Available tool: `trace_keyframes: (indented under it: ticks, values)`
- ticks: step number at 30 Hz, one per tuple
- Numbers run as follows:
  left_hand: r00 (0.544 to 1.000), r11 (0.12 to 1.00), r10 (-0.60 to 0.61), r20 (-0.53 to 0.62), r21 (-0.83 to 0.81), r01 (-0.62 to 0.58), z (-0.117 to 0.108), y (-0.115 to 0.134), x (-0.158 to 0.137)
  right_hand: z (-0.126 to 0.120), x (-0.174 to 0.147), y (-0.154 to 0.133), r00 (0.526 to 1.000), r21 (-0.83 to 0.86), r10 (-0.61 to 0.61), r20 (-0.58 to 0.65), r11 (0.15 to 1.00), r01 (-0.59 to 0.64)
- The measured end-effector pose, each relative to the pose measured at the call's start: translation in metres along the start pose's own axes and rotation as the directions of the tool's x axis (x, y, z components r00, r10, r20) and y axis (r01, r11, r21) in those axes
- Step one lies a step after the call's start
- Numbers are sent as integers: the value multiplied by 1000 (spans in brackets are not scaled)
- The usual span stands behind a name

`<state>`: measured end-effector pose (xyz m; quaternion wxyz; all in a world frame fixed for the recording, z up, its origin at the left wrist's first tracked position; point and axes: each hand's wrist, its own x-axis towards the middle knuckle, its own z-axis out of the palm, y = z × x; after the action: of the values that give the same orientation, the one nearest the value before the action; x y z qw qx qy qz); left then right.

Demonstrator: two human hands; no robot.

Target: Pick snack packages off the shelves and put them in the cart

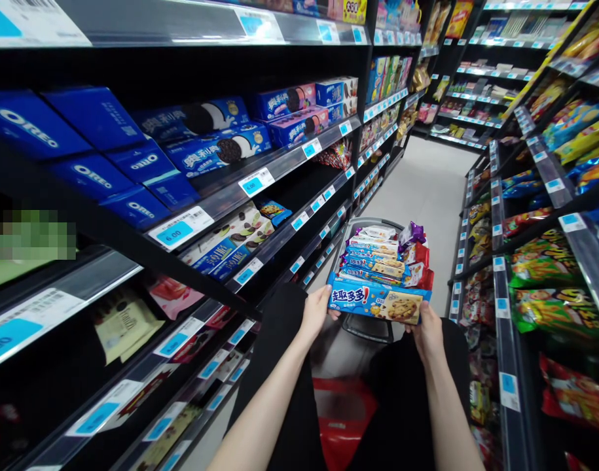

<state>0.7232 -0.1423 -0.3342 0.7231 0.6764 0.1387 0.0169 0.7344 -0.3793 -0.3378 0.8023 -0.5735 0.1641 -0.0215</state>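
A blue cookie box with a chocolate-chip cookie pictured on its front is held level between both hands. My left hand grips its left end, thumb on the near face. Closed on the right end is my right hand. Just behind the box stands a grey cart or basket, filled with several blue cookie packs. Red packs and a purple wrapper lie at the right of the load. The box hides the load's near side.
Blue Oreo boxes and other biscuit boxes sit on the left shelves. Bagged snacks fill the right shelves. A pale floor aisle runs ahead. Something red is low between my knees.
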Motion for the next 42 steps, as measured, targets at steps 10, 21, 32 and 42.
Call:
trace_keyframes:
  ticks: [10,21,32,42]
  values:
    - [992,997,69,-102,-31,-72,-4,4,0,-17,9,10,997,-244,-38,-63,970,21]
    - [925,855,-239,294,-388,344,-11,17,-2,-13,-1,-7,983,51,99,157,993,-108]
    - [803,797,-560,206,-132,590,-5,3,1,-9,0,3,918,-119,367,149,929,-352]
    - [863,863,-460,209,-125,490,-5,-5,3,-9,0,4,942,-152,311,122,944,-292]
